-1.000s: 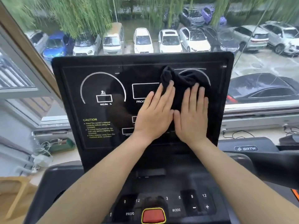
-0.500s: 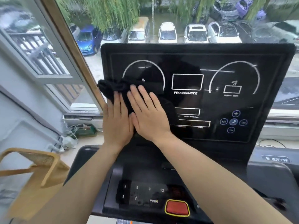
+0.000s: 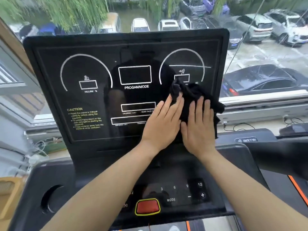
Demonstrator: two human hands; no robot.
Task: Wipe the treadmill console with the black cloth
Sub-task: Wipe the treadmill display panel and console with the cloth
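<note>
The treadmill console (image 3: 93, 47) is an upright glossy black panel with white dial outlines and yellow caution text. A crumpled black cloth (image 3: 191, 92) lies against its lower right part, below the right dial. My left hand (image 3: 163, 124) and my right hand (image 3: 198, 129) press flat on the cloth side by side, fingers pointing up. The cloth bunches above my fingertips and hangs over the console's right edge. Part of the cloth is hidden under my palms.
Below the console sits a lower control panel with a red stop button (image 3: 147, 207) and number keys. A cup holder (image 3: 50, 199) is at the left, a black handrail (image 3: 283, 152) at the right. A window (image 3: 266, 47) behind overlooks parked cars. Cables (image 3: 240, 125) lie on the sill.
Both hands and the cloth have swept from the console's left side, over the left dial, across to its lower right part. The view has shifted with them.
</note>
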